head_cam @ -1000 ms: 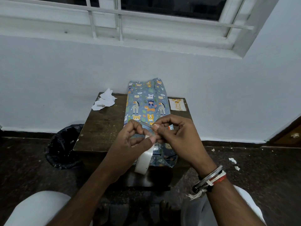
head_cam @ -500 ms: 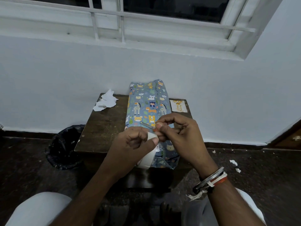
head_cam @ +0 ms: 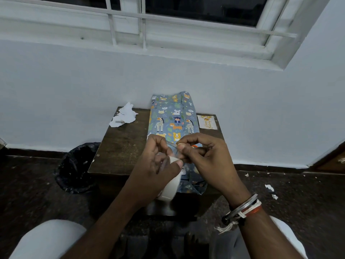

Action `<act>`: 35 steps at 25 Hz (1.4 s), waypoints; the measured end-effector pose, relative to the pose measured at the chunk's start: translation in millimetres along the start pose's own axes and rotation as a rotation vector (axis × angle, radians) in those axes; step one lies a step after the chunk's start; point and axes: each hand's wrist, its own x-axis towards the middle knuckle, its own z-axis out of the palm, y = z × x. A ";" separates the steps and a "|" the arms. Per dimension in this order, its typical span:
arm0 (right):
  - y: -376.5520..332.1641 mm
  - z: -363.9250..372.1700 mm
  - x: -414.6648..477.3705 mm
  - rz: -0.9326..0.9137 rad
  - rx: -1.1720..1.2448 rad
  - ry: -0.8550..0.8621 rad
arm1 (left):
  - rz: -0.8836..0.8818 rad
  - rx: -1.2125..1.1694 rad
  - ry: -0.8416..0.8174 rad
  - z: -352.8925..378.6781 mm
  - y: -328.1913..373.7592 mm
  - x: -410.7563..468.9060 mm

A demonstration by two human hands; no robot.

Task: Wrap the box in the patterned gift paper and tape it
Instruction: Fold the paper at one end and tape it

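Two hands meet just above the near half of the wrapped box. The left hand [head_cam: 158, 165] curls round a tape roll [head_cam: 169, 186], a broad whitish ring with a smooth, slightly glossy rim, its thumb pressed across the top of the ring. The right hand [head_cam: 203, 157] pinches the free end of the tape between thumb and forefinger, its other fingers bent. A short tape strip [head_cam: 172, 144], thin and shiny, stretches between the two hands. On the right wrist sit bracelets [head_cam: 242, 210]: a plain metal bangle, and white and orange threads with frayed ends.

Beneath the hands the box [head_cam: 173, 118] lies lengthwise on the table, long and narrow, covered in smooth blue-grey paper printed with giraffes, bears and lions. Its far end reaches the wall, where the paper stands up unfolded; its near end overhangs the table's front edge in loose, crumpled folds.

Dark, matt and scuffed, the small wooden table [head_cam: 119, 146] is square-cornered. At its far left corner lie torn paper scraps [head_cam: 124, 115], white and crumpled. Just right of the box lies a flat white card [head_cam: 207, 122] with gold lettering. Left of the table, on the dark speckled floor, stands a round bin [head_cam: 78, 167] lined with wrinkled black plastic. Behind runs a plain white wall under a white-barred window [head_cam: 141, 25].
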 end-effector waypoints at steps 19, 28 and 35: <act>-5.4 8.6 -3.1 -0.118 -0.383 0.073 | -0.224 -0.244 0.157 3.8 7.0 -6.0; -13.0 12.2 -3.1 0.118 -0.320 0.175 | -0.229 -0.166 0.102 -0.5 6.1 -3.3; 13.4 -14.9 7.8 0.116 -0.861 0.105 | -0.266 -0.243 0.013 -20.1 8.0 -3.2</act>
